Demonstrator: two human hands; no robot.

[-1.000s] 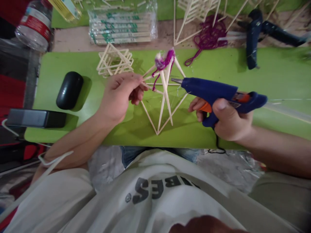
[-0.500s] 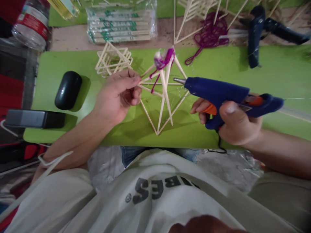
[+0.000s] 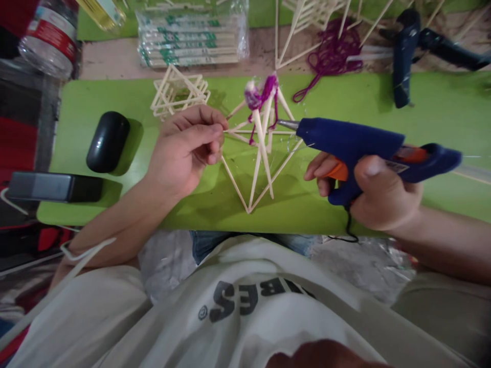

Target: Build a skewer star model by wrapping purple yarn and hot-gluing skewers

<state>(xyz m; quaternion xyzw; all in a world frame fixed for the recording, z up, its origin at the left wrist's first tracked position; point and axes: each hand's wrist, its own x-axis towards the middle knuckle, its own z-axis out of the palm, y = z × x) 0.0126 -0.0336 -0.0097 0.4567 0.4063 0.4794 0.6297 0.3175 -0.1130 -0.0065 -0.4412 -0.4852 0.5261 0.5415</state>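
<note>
A frame of thin wooden sticks (image 3: 258, 168) stands on the green table (image 3: 441, 112), its top wrapped in purple yarn (image 3: 261, 94). My left hand (image 3: 186, 151) pinches the end of one horizontal stick at the frame's left side. My right hand (image 3: 374, 191) grips a blue glue gun (image 3: 356, 143) with an orange trigger. The gun's metal tip points left and sits close to the frame's upper right sticks.
A small stick cube (image 3: 179, 93) and a black oval case (image 3: 108, 141) lie at the left. A black box (image 3: 53, 187) rests on the table's left edge. Behind are a pack of sticks (image 3: 192, 41), loose purple yarn (image 3: 333, 53), another glue gun (image 3: 402, 56) and a bottle (image 3: 49, 38).
The glue gun has drifted a little right and up, its tip staying near the frame. My left hand has shifted its pinch on the stick slightly; the frame stays put.
</note>
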